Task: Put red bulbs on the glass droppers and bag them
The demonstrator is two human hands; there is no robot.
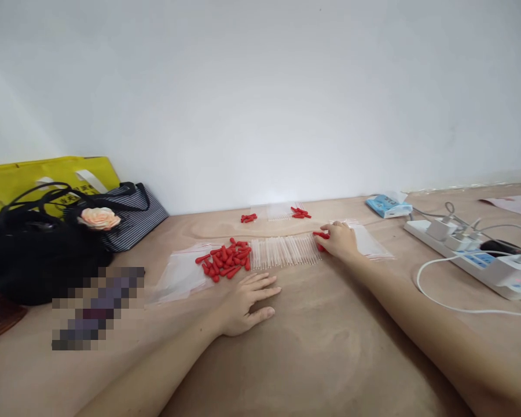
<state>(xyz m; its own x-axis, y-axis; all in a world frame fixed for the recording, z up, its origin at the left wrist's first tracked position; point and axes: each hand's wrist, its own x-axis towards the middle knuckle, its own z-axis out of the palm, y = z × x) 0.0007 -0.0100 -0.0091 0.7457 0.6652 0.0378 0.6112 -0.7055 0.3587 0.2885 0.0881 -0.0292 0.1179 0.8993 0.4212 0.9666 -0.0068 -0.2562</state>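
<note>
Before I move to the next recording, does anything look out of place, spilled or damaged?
One oddity: a pixelated patch near the black bag hides whatever lies there. Otherwise nothing stands out: the red bulbs lie loosely heaped beside the row of clear tubes, with no visible damage.

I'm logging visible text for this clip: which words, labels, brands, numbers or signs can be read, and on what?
No text reads clearly.
Yellow tote bag: dark characters, partly hidden and too blurred to read.
Blue tissue pack: lettering too small and blurred to read.
</note>
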